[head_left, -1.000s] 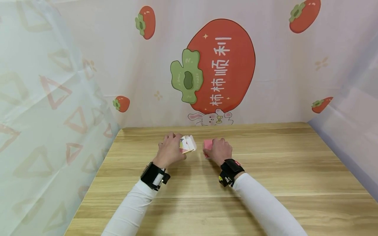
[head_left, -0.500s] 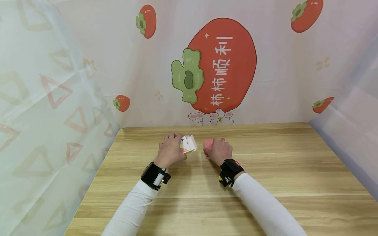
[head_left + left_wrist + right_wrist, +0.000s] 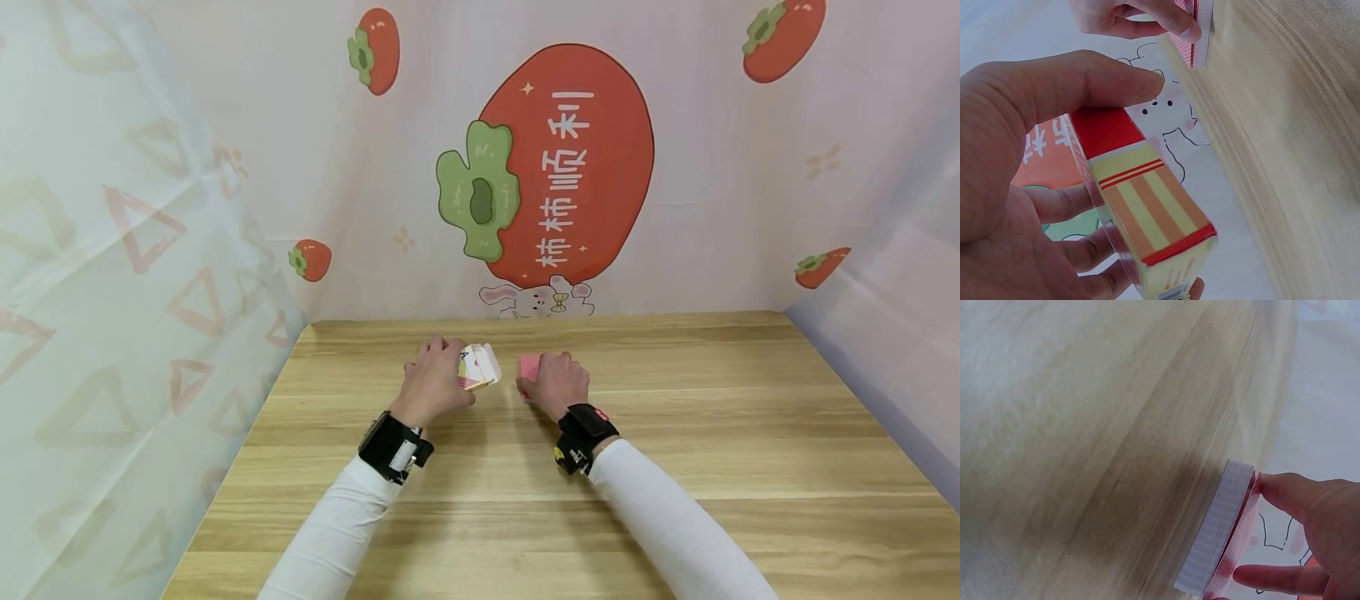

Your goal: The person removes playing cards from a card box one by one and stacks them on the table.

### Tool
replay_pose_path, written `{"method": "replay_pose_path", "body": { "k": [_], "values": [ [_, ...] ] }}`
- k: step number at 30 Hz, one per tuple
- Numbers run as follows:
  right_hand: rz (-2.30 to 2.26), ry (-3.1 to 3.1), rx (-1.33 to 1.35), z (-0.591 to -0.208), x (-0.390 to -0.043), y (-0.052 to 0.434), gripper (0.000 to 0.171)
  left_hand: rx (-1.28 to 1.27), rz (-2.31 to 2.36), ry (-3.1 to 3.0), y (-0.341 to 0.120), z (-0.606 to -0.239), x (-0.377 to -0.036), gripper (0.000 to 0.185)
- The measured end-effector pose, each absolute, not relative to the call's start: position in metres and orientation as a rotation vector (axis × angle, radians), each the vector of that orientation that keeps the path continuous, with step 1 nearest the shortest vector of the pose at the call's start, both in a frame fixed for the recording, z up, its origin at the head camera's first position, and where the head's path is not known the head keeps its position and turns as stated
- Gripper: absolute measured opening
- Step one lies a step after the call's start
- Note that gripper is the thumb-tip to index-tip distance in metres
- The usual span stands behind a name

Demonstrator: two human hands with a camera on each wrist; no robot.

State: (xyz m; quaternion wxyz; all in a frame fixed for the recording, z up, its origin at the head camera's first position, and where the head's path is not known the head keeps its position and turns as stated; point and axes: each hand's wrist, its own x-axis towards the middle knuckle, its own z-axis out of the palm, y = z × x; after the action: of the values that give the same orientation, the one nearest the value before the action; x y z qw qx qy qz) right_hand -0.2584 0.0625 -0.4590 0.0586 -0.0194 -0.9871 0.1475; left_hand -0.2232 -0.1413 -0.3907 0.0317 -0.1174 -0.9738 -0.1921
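The left hand (image 3: 433, 382) is gripping a card box (image 3: 1141, 200), glossy, with red ends and cream stripes, its grip curling around it. The right hand (image 3: 555, 383) is pinching a deck of cards (image 3: 1219, 534) with red backs, standing on the wooden surface (image 3: 675, 450) at 3 o'clock from the box. A persimmon curtain (image 3: 570, 167) is hanging at 12 o'clock.

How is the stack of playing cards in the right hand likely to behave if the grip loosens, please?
The stack of cards is many loose thin layers, so it would probably slide and fan apart. Only the right hand pinching its edges keeps it squared. It looks light and compact.
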Motion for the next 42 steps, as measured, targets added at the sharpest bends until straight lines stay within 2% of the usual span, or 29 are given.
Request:
{"method": "replay_pose_path", "body": {
  "k": [42],
  "values": [
    [0.423,-2.996,-0.025,-0.4619,-0.2582,0.0652,0.051,-0.377,-0.591,-3.006,-0.1434,-0.3899,-0.2214,0.078]
  ]
}}
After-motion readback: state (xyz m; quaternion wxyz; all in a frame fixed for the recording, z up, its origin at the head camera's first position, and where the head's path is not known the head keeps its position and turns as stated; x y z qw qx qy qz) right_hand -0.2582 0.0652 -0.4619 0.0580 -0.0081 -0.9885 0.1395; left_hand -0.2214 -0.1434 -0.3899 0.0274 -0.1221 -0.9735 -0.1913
